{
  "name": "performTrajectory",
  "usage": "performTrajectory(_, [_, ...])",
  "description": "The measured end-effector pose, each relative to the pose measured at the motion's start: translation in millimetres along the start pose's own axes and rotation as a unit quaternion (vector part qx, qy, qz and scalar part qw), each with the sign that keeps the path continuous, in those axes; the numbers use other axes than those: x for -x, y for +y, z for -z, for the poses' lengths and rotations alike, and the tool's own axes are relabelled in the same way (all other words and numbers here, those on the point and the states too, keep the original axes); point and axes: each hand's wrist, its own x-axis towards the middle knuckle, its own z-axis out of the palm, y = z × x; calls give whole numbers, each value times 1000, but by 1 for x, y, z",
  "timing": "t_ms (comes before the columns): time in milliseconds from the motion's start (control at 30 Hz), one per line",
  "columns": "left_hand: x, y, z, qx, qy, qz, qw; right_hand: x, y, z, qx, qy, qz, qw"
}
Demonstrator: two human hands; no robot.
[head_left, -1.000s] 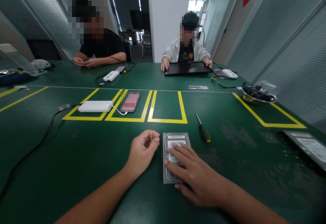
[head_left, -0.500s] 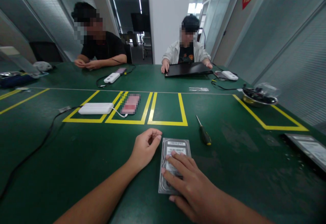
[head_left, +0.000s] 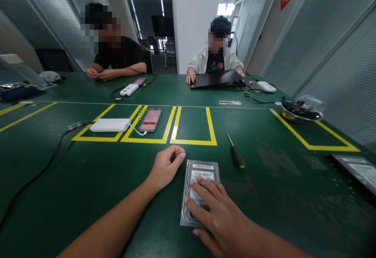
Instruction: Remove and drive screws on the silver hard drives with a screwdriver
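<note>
A silver hard drive (head_left: 188, 211) with white labels lies flat on the green table, label side up. My right hand (head_left: 219, 209) rests over its lower right part with the fingers spread, hiding that part; the thumb sits just beyond the near edge. To the upper left of the drive, my left hand (head_left: 168, 166) is on the table, its fingers curled in loosely and its thumb close to them. No object shows in its curl. A screwdriver (head_left: 236, 157) with a dark and yellow handle lies right of the drive, its tip pointing away from me.
A second drive-like device (head_left: 360, 170) lies at the far right, small bits near it. A metal bowl (head_left: 299, 118) stands behind it. A white power bank (head_left: 110, 125) is cabled to a phone (head_left: 151, 120) inside yellow tape. Across the table, two people sit; one holds a black panel (head_left: 217, 79).
The hard drive has turned very slightly, its near end shifting left under my right hand. My left hand is nearly still. Across the table, the black panel's right side has lifted a little.
</note>
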Motion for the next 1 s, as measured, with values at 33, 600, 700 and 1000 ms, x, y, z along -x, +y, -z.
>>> performTrajectory(33, [-1, 0, 1, -16, -13, -3, 1000, 0, 0, 0, 1, 0, 1, 1000])
performTrajectory(600, [-7, 3, 6, -129, -125, -16, 984, 0, 0, -3, 29, 3, 14, 999])
performTrajectory(700, [-7, 5, 6, -132, -127, -21, 983, 1, 1, -4, 30, 6, 15, 999])
performTrajectory(1000, [-6, 11, 7, -170, -117, -68, 976, 2, 3, -6, 23, 11, 17, 1000])
